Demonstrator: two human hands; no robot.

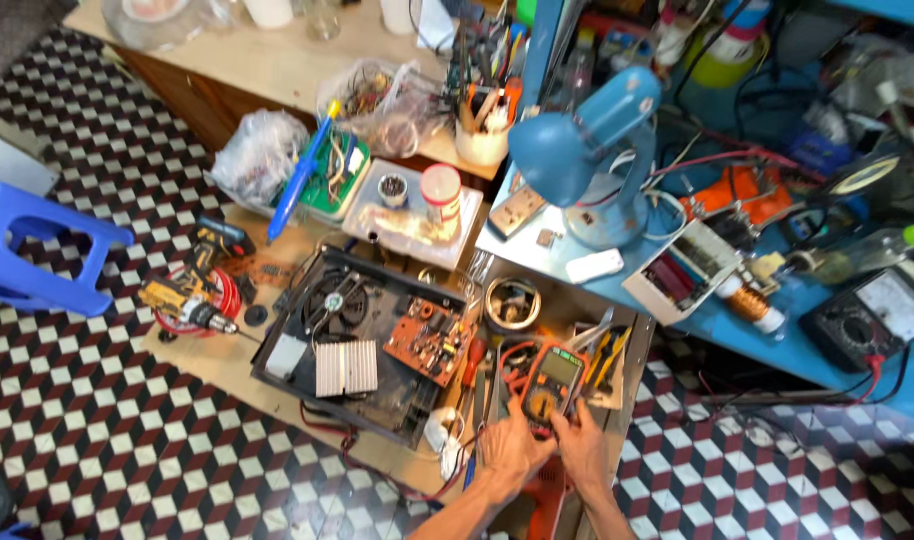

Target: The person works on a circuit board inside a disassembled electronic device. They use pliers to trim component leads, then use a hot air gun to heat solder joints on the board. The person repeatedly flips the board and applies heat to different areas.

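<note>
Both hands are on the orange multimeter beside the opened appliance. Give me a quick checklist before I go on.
1. Left hand on the multimeter: ok, touching its lower edge.
2. Right hand on the meter: ok, at its lower right.
3. Meter display readable: cannot tell, too small.
4. Orange circuit board exposed in the open black casing: ok.
5. Meter probes in hand: not ok, neither hand holds one.
6. Appliance unplugged: cannot tell.
</note>
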